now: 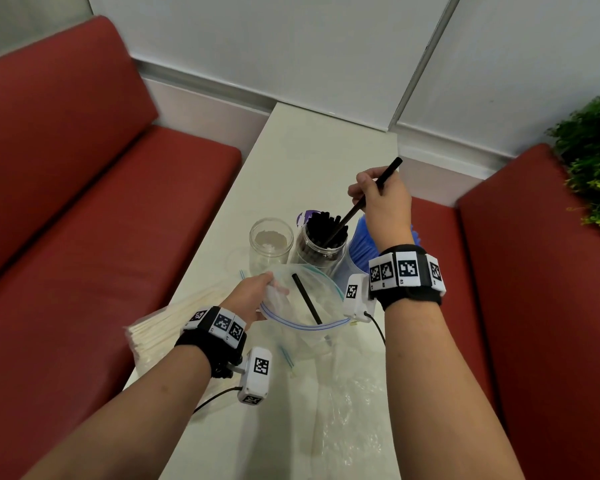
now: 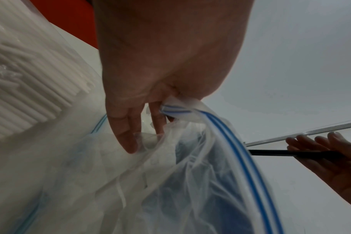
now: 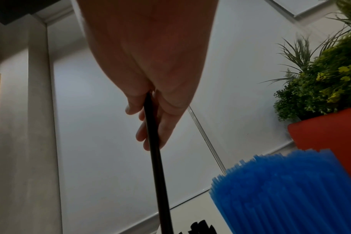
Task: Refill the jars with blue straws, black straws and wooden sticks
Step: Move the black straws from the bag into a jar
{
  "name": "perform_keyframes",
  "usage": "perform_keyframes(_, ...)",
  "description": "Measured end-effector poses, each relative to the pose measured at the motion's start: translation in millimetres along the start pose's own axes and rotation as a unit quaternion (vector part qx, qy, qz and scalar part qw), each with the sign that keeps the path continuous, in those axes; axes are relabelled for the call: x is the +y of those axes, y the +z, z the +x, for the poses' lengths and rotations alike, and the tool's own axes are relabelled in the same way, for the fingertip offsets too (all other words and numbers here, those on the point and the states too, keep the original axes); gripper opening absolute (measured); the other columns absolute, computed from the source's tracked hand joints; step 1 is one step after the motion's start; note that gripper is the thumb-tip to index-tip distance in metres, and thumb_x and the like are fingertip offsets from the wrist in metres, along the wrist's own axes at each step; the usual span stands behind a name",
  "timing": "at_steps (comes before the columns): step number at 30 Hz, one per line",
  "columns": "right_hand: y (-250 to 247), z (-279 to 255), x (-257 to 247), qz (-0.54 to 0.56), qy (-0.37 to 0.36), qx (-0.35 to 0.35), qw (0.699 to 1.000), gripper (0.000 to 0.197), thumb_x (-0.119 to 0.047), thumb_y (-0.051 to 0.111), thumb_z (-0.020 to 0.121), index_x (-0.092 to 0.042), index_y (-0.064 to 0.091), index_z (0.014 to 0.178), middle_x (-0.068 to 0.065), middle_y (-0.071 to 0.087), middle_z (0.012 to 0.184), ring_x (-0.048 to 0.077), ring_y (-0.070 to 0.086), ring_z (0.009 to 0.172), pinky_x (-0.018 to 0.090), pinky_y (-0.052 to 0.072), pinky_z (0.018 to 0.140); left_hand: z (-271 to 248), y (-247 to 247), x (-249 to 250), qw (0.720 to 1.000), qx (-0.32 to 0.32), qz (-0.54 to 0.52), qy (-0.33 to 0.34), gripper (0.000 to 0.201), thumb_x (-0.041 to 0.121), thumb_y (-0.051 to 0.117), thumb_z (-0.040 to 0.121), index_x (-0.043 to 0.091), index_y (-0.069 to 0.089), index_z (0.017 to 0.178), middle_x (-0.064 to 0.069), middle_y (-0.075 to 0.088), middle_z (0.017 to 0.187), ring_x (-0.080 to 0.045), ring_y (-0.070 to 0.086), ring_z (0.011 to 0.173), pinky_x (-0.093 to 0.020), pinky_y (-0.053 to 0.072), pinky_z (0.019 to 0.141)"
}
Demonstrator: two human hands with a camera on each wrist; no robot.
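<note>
I am in the black-straw step. I use the jar of black straws [image 1: 321, 240] as my landmark. Far to its left, near me, a bundle of pale sticks in a clear wrap [image 1: 160, 327] lies on the desk [image 1: 302, 150]. It is still waiting. Just left of the landmark stands the empty jar [image 1: 270, 244]. I think the sticks go there later.

In front of the landmark, on my side, my left hand [image 1: 253, 297] pinches the rim of the zip bag [image 1: 303, 322] and holds its mouth wide. One last black straw [image 1: 306, 298] leans inside the bag.

Right over the landmark, my right hand [image 1: 381, 202] grips a black straw [image 1: 364, 199] with curled fingers. Its low end is already dipping in among the others. Next I need to let it slide down, then reach back for the last one.

Touching the landmark on its right stands the bunch of blue straws [image 1: 362, 245]. It is close under my right wrist, so I could bump it. More crinkly plastic [image 1: 347, 410] lies on the desk near me.
</note>
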State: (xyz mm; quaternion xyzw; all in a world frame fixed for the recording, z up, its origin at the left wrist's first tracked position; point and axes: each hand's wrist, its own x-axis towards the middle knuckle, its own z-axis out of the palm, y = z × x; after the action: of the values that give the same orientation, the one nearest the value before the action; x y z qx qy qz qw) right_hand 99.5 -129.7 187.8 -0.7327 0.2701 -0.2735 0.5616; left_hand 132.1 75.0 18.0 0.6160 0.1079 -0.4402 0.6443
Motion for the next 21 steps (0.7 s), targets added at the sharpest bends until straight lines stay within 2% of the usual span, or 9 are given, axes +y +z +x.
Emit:
perform_keyframes(3,-2.7,-3.8,1.7,0.020,0.002,0.011,1.000,0.003,-0.011,0.056,0.100,-0.009,0.057,0.102,0.023,0.072,0.093,0.030,0.069,0.087,0.044,0.059,0.088,0.8,1.7,-1.3,1.000,0.004,0.003,-0.001,0.027,0.034,0.044,0.106,0.015,0.060,0.096,-0.002,0.080,0.098,-0.025,0.071,0.091,-0.036,0.056,0.080)
perform_keyframes(7,-2.6,-10.2,5.2,0.028,0.003,0.016,0.999,0.003,-0.011,0.055,0.101,-0.013,0.056,0.099,0.024,0.072,0.094,0.022,0.067,0.081,0.042,0.059,0.086,2.4,5.6,-4.9,1.000,0.009,0.005,-0.015,0.027,0.035,0.044,0.106,0.016,0.059,0.095,-0.002,0.080,0.096,-0.026,0.071,0.095,-0.043,0.054,0.095)
perform_keyframes(8,-3.4,-10.3,5.1,0.030,0.001,0.020,0.999,0.004,-0.012,0.055,0.101,-0.014,0.056,0.098,0.024,0.072,0.093,0.022,0.067,0.081,0.042,0.059,0.086,2.1,6.8,-5.4,1.000,0.009,0.005,-0.017,0.028,0.035,0.044,0.107,0.016,0.059,0.094,-0.003,0.080,0.097,-0.026,0.071,0.094,-0.042,0.054,0.094)
perform_keyframes(11,-5.9,-8.5,2.7,0.046,-0.009,0.030,0.998,0.007,-0.013,0.055,0.102,-0.017,0.056,0.095,0.019,0.071,0.088,0.026,0.067,0.082,0.045,0.058,0.086,-1.0,7.8,-4.2,1.000,0.013,-0.001,-0.014,0.027,0.035,0.044,0.107,0.016,0.059,0.096,-0.005,0.080,0.098,-0.025,0.072,0.091,-0.034,0.056,0.078)
perform_keyframes(13,-8.0,-7.0,1.7,0.064,-0.017,0.038,0.997,0.006,-0.013,0.054,0.102,-0.016,0.055,0.097,0.016,0.070,0.084,0.030,0.068,0.082,0.046,0.058,0.086,-2.3,7.7,-3.4,1.000,0.019,-0.001,-0.012,0.027,0.036,0.044,0.107,0.015,0.060,0.100,-0.005,0.080,0.098,-0.024,0.072,0.091,-0.033,0.055,0.075)
perform_keyframes(18,-11.0,-4.2,-0.4,0.111,-0.029,0.062,0.992,0.005,-0.014,0.052,0.103,-0.010,0.053,0.104,0.015,0.070,0.081,0.036,0.072,0.087,0.043,0.061,0.082,-1.2,7.1,-4.8,1.000,0.014,0.003,-0.017,0.028,0.036,0.043,0.107,0.014,0.060,0.106,-0.005,0.080,0.100,-0.026,0.071,0.099,-0.038,0.055,0.087)
perform_keyframes(21,-11.5,-5.1,3.7,0.083,-0.029,0.043,0.995,0.005,-0.014,0.053,0.103,-0.009,0.054,0.105,0.014,0.069,0.081,0.037,0.072,0.086,0.044,0.059,0.080,-0.6,7.4,-6.3,1.000,0.013,0.006,-0.020,0.029,0.038,0.043,0.107,0.014,0.060,0.105,-0.003,0.080,0.099,-0.026,0.071,0.099,-0.037,0.056,0.084)
